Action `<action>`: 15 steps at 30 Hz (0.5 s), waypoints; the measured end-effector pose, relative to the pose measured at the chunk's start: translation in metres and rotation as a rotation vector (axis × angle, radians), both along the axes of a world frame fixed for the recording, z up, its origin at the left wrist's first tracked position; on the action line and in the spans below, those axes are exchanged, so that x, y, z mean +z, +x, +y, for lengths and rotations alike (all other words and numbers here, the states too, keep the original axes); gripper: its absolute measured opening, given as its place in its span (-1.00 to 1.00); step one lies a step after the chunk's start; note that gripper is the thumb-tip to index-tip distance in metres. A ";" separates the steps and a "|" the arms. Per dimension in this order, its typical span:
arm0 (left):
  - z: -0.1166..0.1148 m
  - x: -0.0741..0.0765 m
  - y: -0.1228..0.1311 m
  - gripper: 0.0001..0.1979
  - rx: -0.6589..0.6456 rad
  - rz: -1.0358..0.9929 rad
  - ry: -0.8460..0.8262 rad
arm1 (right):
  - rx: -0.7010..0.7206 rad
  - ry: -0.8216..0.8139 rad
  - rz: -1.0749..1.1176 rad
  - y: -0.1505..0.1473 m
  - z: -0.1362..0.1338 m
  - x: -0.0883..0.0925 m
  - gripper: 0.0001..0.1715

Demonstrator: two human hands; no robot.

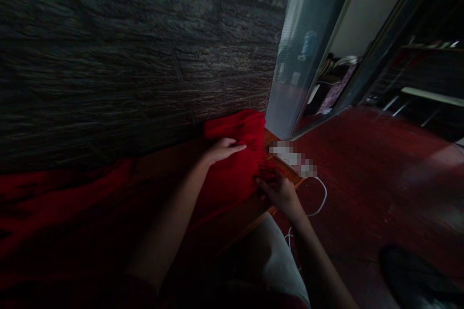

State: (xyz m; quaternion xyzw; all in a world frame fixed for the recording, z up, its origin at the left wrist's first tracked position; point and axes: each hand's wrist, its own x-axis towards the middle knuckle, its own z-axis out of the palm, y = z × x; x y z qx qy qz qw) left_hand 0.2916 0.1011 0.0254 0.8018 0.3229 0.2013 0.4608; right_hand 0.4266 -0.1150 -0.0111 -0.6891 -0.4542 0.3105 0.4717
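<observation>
Red fringed cloth point(235, 174), on wooden ledge point(250, 210) below stone wall point(126, 58): left hand point(224, 148) spread flat on it, right hand point(279, 192) curled at the fringe, pinch unclear, seemingly mid-smoothing; the next fold needs the fringe kept off the white cable point(321, 198).

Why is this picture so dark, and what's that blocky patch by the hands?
Head view: dim overall, lower left nearly black; the light reaches mainly the left hand, the right hand and the red cloth they touch. Head view: lines of the brick wall bow, a wide-lens bend. Head view: the blocky patch is a mosaic of even squares, not focus blur.
</observation>
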 end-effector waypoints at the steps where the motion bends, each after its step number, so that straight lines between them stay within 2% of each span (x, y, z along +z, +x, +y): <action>1: 0.000 -0.001 0.001 -0.46 -0.007 -0.011 0.000 | -0.002 0.009 0.061 -0.003 0.000 -0.001 -0.41; 4: 0.003 0.002 -0.005 -0.50 -0.037 -0.040 0.018 | -0.022 0.049 0.244 -0.011 0.000 -0.007 -0.25; 8: 0.005 0.016 -0.015 -0.56 -0.065 -0.081 0.051 | -0.063 0.206 0.535 -0.021 0.002 -0.011 -0.21; 12: 0.002 0.027 -0.014 -0.60 -0.127 -0.140 0.047 | -0.209 0.303 0.671 -0.028 0.011 -0.008 -0.19; 15: -0.001 0.024 -0.009 -0.59 -0.127 -0.190 -0.004 | -0.299 0.305 0.845 -0.031 0.019 -0.004 -0.14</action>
